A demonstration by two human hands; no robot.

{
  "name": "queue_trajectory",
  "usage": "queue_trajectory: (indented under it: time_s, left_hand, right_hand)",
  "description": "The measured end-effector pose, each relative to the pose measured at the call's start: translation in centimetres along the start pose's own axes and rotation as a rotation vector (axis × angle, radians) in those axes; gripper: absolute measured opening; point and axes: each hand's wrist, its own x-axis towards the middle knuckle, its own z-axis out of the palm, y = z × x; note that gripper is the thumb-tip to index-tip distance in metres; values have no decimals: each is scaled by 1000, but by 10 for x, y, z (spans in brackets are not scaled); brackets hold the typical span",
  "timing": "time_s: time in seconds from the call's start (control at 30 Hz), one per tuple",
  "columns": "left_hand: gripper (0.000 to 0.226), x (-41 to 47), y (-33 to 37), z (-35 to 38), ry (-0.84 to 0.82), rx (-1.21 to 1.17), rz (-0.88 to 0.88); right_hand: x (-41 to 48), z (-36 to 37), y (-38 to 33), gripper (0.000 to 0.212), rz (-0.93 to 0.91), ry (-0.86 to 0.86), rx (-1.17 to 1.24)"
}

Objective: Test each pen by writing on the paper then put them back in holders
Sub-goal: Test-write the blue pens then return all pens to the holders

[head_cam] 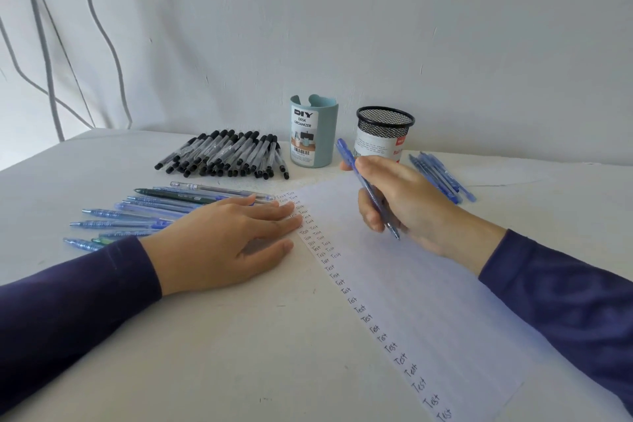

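The paper (428, 284) lies on the table (205, 353), running from 5 o'clock toward the middle, with a column of "Test" down its left edge. At the sheet's 9 o'clock the left hand (233, 240) lies flat, fingers straight and close together and thumb apart. Its fingertips rest on the paper's edge over the top words. At that hand's 3 o'clock, the right hand (404, 202) pinches a pen (366, 185) in curled fingers, tip down over the sheet and top tilted toward 11 o'clock. I cannot tell whether the tip touches. At 10 o'clock a row of pens (147, 212) lies partly behind the left hand. Farther, at 11 o'clock, is a black-capped pile (226, 154). At 12 o'clock stand a teal holder (313, 132) and, at its 3 o'clock, a mesh holder (385, 130). At 2 o'clock lies a blue bunch (442, 176).
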Motion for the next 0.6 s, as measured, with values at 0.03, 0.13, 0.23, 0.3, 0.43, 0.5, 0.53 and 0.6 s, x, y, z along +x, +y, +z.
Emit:
queue_trajectory:
  time_s: [0.03,0.13,0.23,0.3,0.43,0.5,0.53,0.6]
  left_hand:
    - [64,0,0,1,1,-1,0]
    - [69,0,-2,1,6,1,8]
    - [69,0,-2,1,4,2,1]
    - [64,0,-2,0,13,-1,0]
    - [64,0,-1,0,9,-4,-1]
    - [65,0,-1,0,7,-4,2]
    - [66,0,-2,0,8,-3,5]
    - [68,0,-2,1,5,-7,6]
  right_hand:
    - [0,-2,-4,28,14,-14,79]
    - [1,-8,-14,21,78,-87,345]
    - [3,-14,-17,12,108,-174,469]
    - [4,-15,-17,17,107,-195,536]
    - [4,-17,-20,33,48,-202,584]
    - [5,-21,-25,28,6,-182,592]
    - [6,-24,-28,26,-18,-163,594]
    - [8,-35,-36,23,-78,-99,595]
